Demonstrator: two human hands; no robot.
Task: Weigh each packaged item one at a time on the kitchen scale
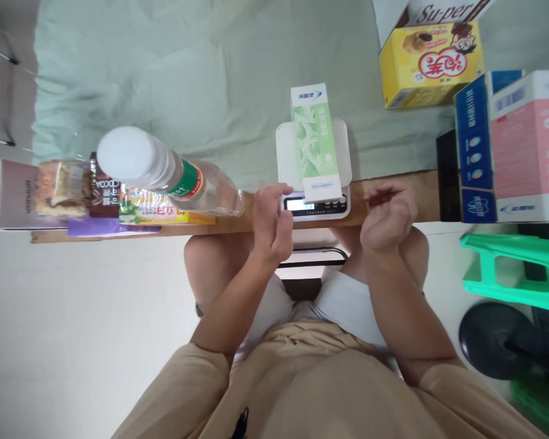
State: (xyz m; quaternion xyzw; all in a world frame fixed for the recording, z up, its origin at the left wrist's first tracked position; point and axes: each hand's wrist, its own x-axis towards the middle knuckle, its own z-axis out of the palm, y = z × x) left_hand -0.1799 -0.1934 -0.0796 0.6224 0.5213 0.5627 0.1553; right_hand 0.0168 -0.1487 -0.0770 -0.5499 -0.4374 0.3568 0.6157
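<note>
A white digital kitchen scale rests at the table's near edge with its small display lit; the digits are too blurred to read. Lying lengthwise on its platform is a green-and-white carton, with its far end past the platform. My left hand is at the scale's front left corner, thumb and fingers apart, fingertips at or touching its edge. To the right of the scale, my right hand hovers by the table edge, fingers loosely curled and apart, with nothing visible in it.
Left of my hands stand a clear plastic bottle with a white cap, a brown cocoa pack and other snack packs. On the right are a yellow box, a blue box and a pink-and-white box. A green stool stands below.
</note>
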